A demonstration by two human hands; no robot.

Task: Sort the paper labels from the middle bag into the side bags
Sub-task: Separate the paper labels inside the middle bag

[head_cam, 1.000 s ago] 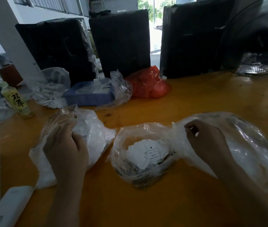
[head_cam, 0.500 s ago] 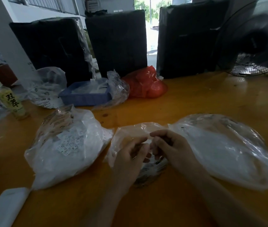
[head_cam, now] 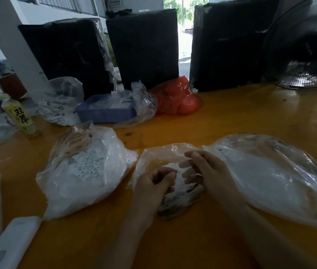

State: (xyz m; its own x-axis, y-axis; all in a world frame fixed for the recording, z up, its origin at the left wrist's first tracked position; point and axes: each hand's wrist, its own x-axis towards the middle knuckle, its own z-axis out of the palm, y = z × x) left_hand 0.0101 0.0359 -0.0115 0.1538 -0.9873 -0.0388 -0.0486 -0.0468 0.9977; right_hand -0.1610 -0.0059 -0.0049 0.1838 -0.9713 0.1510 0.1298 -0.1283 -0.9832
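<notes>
Three clear plastic bags lie in a row on the orange table (head_cam: 231, 113). The left bag (head_cam: 87, 177) is full of white paper labels. The right bag (head_cam: 270, 177) is flatter, with white labels inside. The small middle bag (head_cam: 163, 154) lies open between them, and paper labels (head_cam: 177, 199) show at its bottom. Both hands are inside its mouth. My left hand (head_cam: 153, 183) has its fingers curled together, pinching labels. My right hand (head_cam: 208, 169) curls its fingertips down onto labels, and a white sliver shows under them.
Behind the bags stand a blue tray (head_cam: 105, 113) in plastic, a red bag (head_cam: 177, 100), another clear bag (head_cam: 60, 101) and a green-tea bottle (head_cam: 21, 117). Black wrapped boxes (head_cam: 144, 47) line the far edge, with a fan (head_cam: 305, 55) at right. White packets (head_cam: 8, 243) lie at near left.
A second ago my hands were at the left and right bags. Both came in to the middle bag and now curl their fingers onto labels inside it.
</notes>
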